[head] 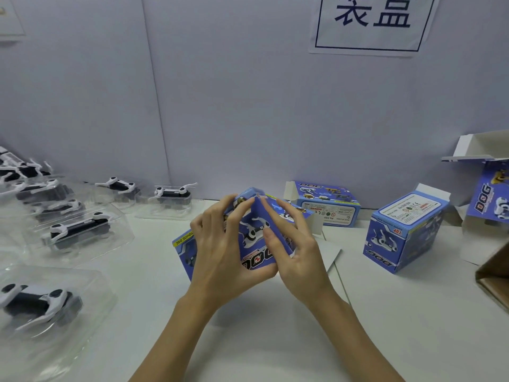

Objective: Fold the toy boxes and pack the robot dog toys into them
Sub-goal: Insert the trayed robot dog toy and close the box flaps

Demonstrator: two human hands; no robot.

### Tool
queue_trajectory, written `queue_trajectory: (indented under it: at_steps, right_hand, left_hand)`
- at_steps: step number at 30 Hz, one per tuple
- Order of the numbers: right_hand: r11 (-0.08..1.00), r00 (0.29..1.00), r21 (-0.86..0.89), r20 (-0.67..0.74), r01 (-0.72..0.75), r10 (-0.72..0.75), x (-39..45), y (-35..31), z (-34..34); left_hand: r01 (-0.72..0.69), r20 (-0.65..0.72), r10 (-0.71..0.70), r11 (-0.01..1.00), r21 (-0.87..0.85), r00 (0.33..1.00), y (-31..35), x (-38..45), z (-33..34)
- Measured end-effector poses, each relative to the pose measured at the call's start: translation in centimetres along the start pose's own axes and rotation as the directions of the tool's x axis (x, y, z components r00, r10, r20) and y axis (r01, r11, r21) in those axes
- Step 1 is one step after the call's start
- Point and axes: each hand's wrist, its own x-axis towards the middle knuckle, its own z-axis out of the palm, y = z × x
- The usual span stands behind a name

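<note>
Robot dog toys point(80, 230) in clear trays lie at table left. Centre: left hand point(220, 252) and right hand point(297, 255) both grip a half-formed blue toy box point(256, 244), fingers curled on its panels. Folded box point(405, 230) stands right.

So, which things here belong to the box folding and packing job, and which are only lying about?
Belong to the job:
- blue toy box gripped by left hand and right hand
- folded box standing on the table
- flat box by the wall
- robot dog toys in clear trays

Lying about:
- wall sign
- brown carton at right edge
</note>
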Motion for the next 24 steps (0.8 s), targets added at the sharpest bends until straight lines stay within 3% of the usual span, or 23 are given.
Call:
queue_trajectory:
  at_steps: [3, 7, 11, 14, 16, 18, 21, 24]
  right_hand:
    - [0.999, 0.999, -0.011, -0.011, -0.042, 0.041, -0.1, 0.2, 0.2]
    - [0.992, 0.98, 0.035, -0.158, -0.119, 0.123, 0.4, 0.5, -0.3]
    - [0.976, 0.929, -0.08, -0.332, -0.201, 0.164, 1.2, 0.9, -2.4]
    - [0.949, 0.92, -0.095, -0.289, -0.302, 0.264, 1.5, 1.0, -3.9]
    - [0.945, 0.943, -0.175, -0.241, -0.276, 0.231, 1.4, 0.8, -4.3]
    - [0.947, 0.975, -0.249, -0.144, -0.202, 0.17, 1.0, 0.5, -4.2]
    - [0.924, 0.993, -0.37, 0.029, -0.095, 0.113, 0.8, 0.2, -3.8]
    - [0.92, 0.994, -0.391, 0.107, 0.009, 0.035, 0.9, 0.1, -3.7]
  left_hand:
    - [-0.026, 0.049, 0.026, 1.0, -0.001, 0.998, -0.2, 0.2, -0.1]
    - [-0.052, 0.267, 0.021, 0.993, 0.11, 0.963, -1.9, 0.2, -0.6]
    - [0.241, 0.399, -0.19, 0.967, -0.082, 0.897, -3.7, -0.2, -0.8]
    - [0.349, 0.306, -0.271, 0.906, -0.238, 0.913, -3.6, 0.0, -0.3]
    - [0.467, 0.166, -0.437, 0.805, -0.367, 0.884, -3.5, 0.1, -0.2]
    - [0.58, 0.108, -0.623, 0.632, -0.515, 0.775, -3.6, 0.5, -0.6]
    - [0.653, 0.123, -0.769, 0.433, -0.622, 0.627, -4.2, 0.9, -1.0]
    - [0.678, 0.208, -0.816, 0.274, -0.682, 0.539, -4.7, 1.2, -1.5]
